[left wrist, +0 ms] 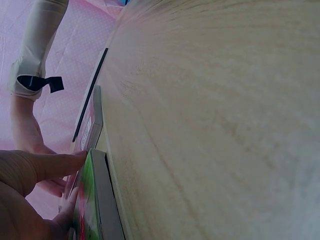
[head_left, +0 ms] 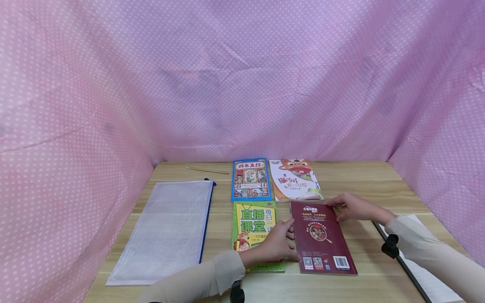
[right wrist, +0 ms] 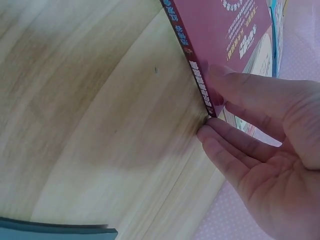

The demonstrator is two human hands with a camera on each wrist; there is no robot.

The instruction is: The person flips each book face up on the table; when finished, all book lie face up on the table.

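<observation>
A maroon book (head_left: 326, 252) lies back cover up at the front right of a group of books on the table. My right hand (head_left: 354, 207) pinches its far right corner, with the thumb on the cover and fingers at the edge, as the right wrist view shows. My left hand (head_left: 274, 244) reaches across a green book (head_left: 242, 214), its thumb and fingertips at the maroon book's left edge. The left wrist view shows the thumb straight, over the corner of the green book. Behind lie a blue book (head_left: 251, 195) and a white book (head_left: 282, 191) with a red cartoon animal.
On the left side lies a white mesh zip pouch (head_left: 163, 235) with blue trim. A pencil (head_left: 206, 170) rests near the back edge. A white sheet-like item with a dark edge (head_left: 432, 269) lies under the right forearm. Pink dotted cloth (head_left: 242, 84) hangs around the table.
</observation>
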